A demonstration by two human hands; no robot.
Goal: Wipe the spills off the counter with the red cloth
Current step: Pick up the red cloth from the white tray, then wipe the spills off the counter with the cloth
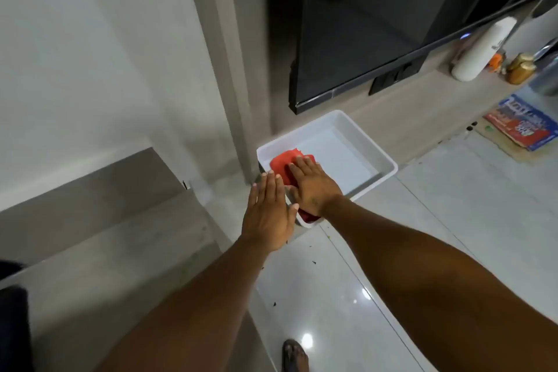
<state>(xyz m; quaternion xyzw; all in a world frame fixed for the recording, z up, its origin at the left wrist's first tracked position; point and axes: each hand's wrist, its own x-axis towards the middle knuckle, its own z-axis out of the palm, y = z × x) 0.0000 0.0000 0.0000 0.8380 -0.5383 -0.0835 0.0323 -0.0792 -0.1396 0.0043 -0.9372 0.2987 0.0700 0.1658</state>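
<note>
The red cloth (283, 164) lies in the near left corner of a white tray (356, 133) on the glossy white counter (453, 220). One end of the cloth hangs over the tray's near rim. My right hand (312, 186) rests palm down on the cloth, fingers stretched out and pressing it. My left hand (267, 211) is flat and open against the tray's left rim, holding nothing. Small dark specks (314, 263) dot the counter in front of the tray between my forearms.
A black appliance (362, 24) stands right behind the tray. At the far right are a white bottle (480, 51), jars (521, 68) and a blue and red packet (525, 124). Left of the counter is grey floor and a step. A foot (294, 353) shows at the bottom.
</note>
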